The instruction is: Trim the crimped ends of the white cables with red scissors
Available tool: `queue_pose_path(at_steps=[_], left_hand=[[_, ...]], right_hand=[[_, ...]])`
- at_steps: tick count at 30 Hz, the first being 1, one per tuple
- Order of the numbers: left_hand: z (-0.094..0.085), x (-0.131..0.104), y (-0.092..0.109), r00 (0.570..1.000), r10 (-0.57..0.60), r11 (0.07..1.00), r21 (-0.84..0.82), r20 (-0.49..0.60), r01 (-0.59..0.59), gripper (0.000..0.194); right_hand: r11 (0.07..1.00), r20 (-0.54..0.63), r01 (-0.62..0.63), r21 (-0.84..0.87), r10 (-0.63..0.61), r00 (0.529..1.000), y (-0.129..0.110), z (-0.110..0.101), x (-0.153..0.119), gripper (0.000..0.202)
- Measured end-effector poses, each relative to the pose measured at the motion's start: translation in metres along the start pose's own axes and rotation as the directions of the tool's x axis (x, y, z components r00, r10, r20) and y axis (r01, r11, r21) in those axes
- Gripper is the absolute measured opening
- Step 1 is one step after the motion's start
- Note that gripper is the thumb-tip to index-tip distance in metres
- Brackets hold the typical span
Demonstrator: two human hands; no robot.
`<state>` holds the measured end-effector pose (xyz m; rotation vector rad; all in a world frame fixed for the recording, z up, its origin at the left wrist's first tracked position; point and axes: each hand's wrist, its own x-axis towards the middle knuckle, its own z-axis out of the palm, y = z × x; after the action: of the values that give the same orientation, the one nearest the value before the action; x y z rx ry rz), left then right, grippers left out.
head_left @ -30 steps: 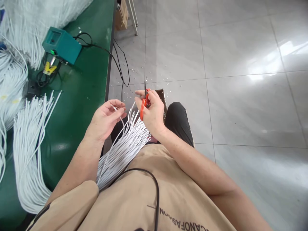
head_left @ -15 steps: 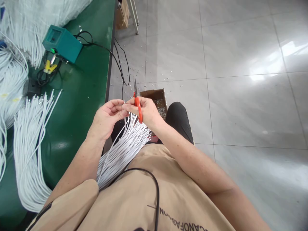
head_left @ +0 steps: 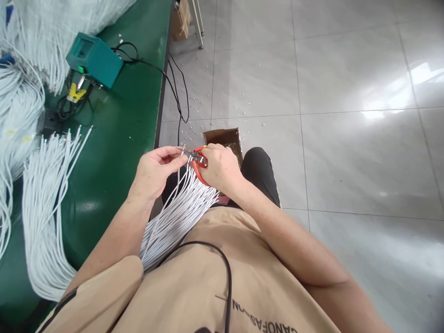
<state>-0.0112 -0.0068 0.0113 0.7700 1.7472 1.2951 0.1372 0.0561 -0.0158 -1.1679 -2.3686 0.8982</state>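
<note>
Between thumb and fingers, my left hand (head_left: 152, 175) pinches a white wire close to its tip. My right hand (head_left: 222, 167) is wrapped round the red handles of small cutting pliers (head_left: 198, 159). Their metal jaws point left and lie at the wire's end, beside my left fingertips; whether they touch the wire I cannot make out. Below both hands a thick bundle of white wires (head_left: 180, 208) rests across my lap, its ends fanned toward the pliers.
On the green table (head_left: 114, 152) at left lie more white wire bundles (head_left: 43, 217). A teal box-shaped device (head_left: 95, 62) with a yellow clip (head_left: 75, 94) and black cables stands there. A cardboard box (head_left: 222, 137) sits on the floor between my knees, with small bits scattered nearby.
My right hand has turned the pliers from pointing up to pointing left, their jaws now at the wire end. My right fingers have left the wire and closed round the handles.
</note>
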Motion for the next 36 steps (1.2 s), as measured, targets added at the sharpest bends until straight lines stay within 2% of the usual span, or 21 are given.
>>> queue_pose_path(at_steps=[5, 13, 19, 23, 27, 30, 32, 34, 36], left_hand=[[0.0, 0.0, -0.001, 0.999, 0.034, 0.998, 0.044, 0.003, -0.034, 0.024], [-0.001, 0.001, -0.003, 0.993, 0.114, 0.983, 0.144, 0.001, -0.113, 0.019], [-0.001, -0.005, 0.0, 0.98, 0.197, 0.939, 0.289, -0.017, -0.184, 0.016], [-0.002, -0.009, 0.001, 0.978, 0.209, 0.904, 0.384, -0.022, -0.185, 0.014], [-0.001, -0.008, 0.0, 0.975, 0.222, 0.897, 0.398, -0.025, -0.194, 0.013], [0.0, -0.006, -0.001, 0.984, 0.178, 0.926, 0.342, -0.028, -0.158, 0.015], [0.001, -0.006, -0.001, 0.993, 0.117, 0.956, 0.272, -0.01, -0.11, 0.017], [0.002, -0.006, 0.0, 0.998, 0.055, 0.977, 0.205, 0.04, -0.062, 0.017], [0.003, -0.007, 0.001, 0.995, 0.002, 0.989, 0.149, 0.104, -0.018, 0.015]], right_hand=[[0.998, 0.04, -0.031, -0.056, 0.033, 0.999, -0.005, -0.004, -0.001, 0.029], [1.0, 0.058, -0.024, -0.015, 0.024, 0.998, -0.006, -0.007, -0.004, 0.028], [0.996, 0.049, -0.028, -0.09, 0.033, 0.998, -0.008, -0.007, -0.007, 0.026], [0.995, 0.055, -0.016, -0.099, 0.021, 0.998, -0.007, -0.005, -0.009, 0.025], [0.998, 0.029, -0.02, -0.059, 0.022, 0.999, -0.003, -0.003, -0.009, 0.028], [0.99, 0.065, -0.088, 0.109, 0.081, 0.995, 0.002, -0.006, -0.004, 0.028], [0.92, 0.091, -0.148, 0.363, 0.123, 0.988, 0.005, -0.01, 0.0, 0.024], [0.749, 0.125, -0.168, 0.641, 0.114, 0.986, 0.006, -0.014, 0.005, 0.021], [0.564, 0.159, -0.16, 0.81, 0.053, 0.986, 0.006, -0.016, 0.008, 0.021]])
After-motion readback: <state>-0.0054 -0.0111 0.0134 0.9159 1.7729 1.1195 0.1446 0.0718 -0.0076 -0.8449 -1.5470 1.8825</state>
